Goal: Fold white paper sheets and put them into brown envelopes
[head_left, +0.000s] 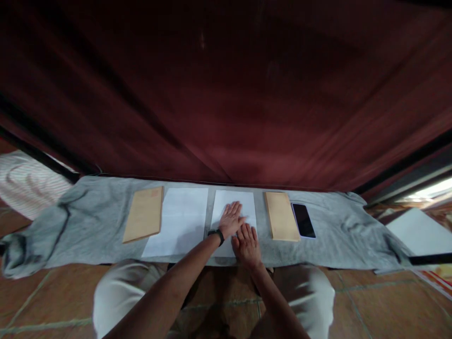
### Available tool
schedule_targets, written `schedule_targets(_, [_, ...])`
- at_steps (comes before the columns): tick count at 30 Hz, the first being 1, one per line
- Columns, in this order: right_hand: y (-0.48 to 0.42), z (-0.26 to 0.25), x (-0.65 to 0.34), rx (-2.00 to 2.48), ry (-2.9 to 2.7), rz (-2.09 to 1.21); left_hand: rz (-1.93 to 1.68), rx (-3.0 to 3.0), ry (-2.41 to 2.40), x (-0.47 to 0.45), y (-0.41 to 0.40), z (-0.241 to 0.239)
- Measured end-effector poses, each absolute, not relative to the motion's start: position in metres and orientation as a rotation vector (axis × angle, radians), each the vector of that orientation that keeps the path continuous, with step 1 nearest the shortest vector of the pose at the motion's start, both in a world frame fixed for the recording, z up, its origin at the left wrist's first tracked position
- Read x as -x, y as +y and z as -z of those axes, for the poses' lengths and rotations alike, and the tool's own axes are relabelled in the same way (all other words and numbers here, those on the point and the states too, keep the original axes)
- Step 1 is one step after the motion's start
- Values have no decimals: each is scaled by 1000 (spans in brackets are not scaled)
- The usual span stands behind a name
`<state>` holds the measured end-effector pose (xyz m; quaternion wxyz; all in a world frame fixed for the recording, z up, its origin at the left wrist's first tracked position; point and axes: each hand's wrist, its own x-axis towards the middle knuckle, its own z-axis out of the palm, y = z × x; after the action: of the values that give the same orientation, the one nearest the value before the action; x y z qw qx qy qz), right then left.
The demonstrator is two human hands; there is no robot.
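Both hands rest flat on a white sheet of paper [243, 200] that lies on a grey cloth [88, 207]. My left hand [231, 219], with a black band at the wrist, lies palm down on the sheet's middle, fingers stretched out. My right hand [247, 245] lies flat just below it on the sheet's near part, fingers spread. Neither hand grips anything. A second, larger white sheet [180, 219] lies to the left. A brown envelope [144, 214] sits further left and another brown envelope [280, 215] to the right.
A black phone [303, 220] lies face up beside the right envelope. A dark red curtain [226, 94] hangs right behind the cloth. The floor is brown tile [381, 306]. A white board [416, 230] lies at the far right, striped fabric [28, 181] at the far left.
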<state>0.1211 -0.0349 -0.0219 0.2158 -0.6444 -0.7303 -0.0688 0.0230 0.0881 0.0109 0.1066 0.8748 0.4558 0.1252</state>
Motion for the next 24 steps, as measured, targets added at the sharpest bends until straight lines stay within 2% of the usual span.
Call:
schedule_targets(10, [-24,16,-131,1841,-2063,96,-736,-2326,1766,42,79,19])
schedule_targets(19, [20,9,-143,1942,-2062,60,-791,-1724,1897,37,113,-7])
schedule_targets(24, [32,7,-139,1957,-2024,62,-907,-1652,1837,35,118,-5])
